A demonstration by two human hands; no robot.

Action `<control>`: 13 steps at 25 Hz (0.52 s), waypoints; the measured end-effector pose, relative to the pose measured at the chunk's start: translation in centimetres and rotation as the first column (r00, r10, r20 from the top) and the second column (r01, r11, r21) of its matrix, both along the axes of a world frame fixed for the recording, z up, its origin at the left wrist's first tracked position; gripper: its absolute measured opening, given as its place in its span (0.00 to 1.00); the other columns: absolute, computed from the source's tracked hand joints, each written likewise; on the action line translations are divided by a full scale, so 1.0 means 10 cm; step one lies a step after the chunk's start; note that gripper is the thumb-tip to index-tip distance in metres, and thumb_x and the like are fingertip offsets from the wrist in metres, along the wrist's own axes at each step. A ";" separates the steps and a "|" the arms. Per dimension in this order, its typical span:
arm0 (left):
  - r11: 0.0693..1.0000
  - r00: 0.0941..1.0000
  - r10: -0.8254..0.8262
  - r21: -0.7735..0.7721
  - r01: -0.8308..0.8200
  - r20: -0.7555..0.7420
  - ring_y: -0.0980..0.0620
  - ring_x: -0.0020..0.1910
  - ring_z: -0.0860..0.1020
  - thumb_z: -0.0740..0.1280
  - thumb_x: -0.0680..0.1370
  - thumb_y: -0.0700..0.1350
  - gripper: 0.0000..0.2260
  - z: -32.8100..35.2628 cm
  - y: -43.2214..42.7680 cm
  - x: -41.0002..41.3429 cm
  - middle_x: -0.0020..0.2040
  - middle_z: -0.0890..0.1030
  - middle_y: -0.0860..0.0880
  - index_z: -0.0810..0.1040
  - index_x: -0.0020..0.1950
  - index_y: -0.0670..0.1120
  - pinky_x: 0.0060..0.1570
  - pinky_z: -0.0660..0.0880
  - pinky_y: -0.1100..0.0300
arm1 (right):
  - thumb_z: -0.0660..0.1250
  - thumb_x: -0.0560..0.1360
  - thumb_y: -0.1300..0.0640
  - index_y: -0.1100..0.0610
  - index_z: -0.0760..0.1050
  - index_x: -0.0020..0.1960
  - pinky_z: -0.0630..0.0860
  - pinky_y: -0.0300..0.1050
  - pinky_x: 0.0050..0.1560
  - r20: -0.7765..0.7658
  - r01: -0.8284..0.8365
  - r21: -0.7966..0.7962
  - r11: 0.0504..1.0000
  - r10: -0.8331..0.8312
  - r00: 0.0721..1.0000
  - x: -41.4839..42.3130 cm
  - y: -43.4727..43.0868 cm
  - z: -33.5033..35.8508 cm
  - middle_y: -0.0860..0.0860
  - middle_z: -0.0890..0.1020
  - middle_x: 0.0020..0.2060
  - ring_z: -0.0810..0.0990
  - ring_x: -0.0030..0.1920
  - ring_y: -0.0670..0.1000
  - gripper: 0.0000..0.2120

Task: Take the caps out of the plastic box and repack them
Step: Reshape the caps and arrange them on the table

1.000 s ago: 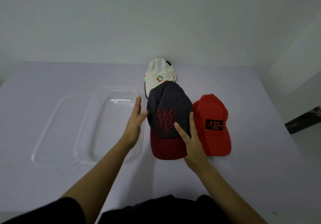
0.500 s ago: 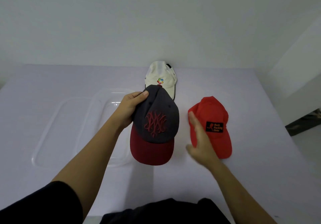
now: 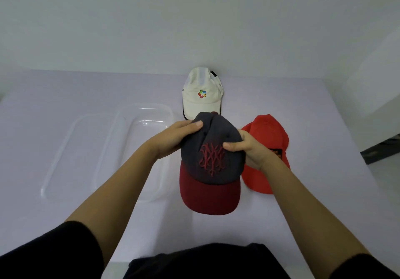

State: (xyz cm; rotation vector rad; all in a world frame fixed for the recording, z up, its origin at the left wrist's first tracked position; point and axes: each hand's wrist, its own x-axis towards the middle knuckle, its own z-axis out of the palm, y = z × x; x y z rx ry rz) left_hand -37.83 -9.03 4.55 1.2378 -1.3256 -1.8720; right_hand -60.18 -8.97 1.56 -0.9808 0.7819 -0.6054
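Observation:
A dark grey cap (image 3: 211,166) with a maroon brim and a red embroidered logo is held up above the table. My left hand (image 3: 175,137) grips its crown from the left, thumb on top. My right hand (image 3: 249,148) grips the crown from the right, thumb on the front panel. A white cap (image 3: 202,93) with a colourful logo lies on the table behind it. Partly hidden by my right hand, a red cap (image 3: 270,135) lies to the right. The clear plastic box (image 3: 142,116) sits empty at the left.
The clear lid (image 3: 65,155) lies flat on the table beside the box on its left. The white table (image 3: 313,192) ends at a wall behind. A dark gap past the table's right edge shows the floor (image 3: 381,148).
My right hand left the red cap and took hold of the grey cap's right side. The grey cap rose and shifted right, now held by both hands.

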 end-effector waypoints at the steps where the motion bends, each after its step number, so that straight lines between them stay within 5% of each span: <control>1: 0.999 0.999 -0.044 0.014 0.044 0.029 0.50 0.57 0.81 0.65 0.76 0.51 0.12 -0.02 -0.03 0.04 0.57 0.83 0.48 0.79 0.57 0.49 0.56 0.76 0.59 | 0.77 0.60 0.62 0.60 0.77 0.57 0.80 0.47 0.51 -0.040 0.006 0.002 1.000 -0.006 0.999 0.00 -0.02 -0.05 0.54 0.84 0.49 0.82 0.51 0.55 0.26; 7: 0.982 0.914 -0.181 0.117 0.149 0.362 0.45 0.52 0.81 0.65 0.77 0.38 0.09 -0.46 -0.27 0.08 0.53 0.83 0.42 0.80 0.56 0.42 0.55 0.78 0.54 | 0.76 0.65 0.63 0.54 0.81 0.51 0.78 0.50 0.56 -0.471 -0.066 0.039 0.997 0.077 0.879 0.08 -0.17 -0.41 0.54 0.85 0.49 0.83 0.51 0.54 0.15; 13: 0.992 0.762 -0.123 0.077 0.096 0.636 0.44 0.61 0.75 0.66 0.76 0.46 0.19 -0.72 -0.44 -0.05 0.65 0.76 0.43 0.72 0.67 0.44 0.63 0.72 0.51 | 0.71 0.71 0.63 0.60 0.75 0.61 0.73 0.52 0.64 -0.482 0.116 0.129 0.985 -0.040 0.875 0.14 -0.35 -0.77 0.55 0.81 0.56 0.79 0.57 0.54 0.19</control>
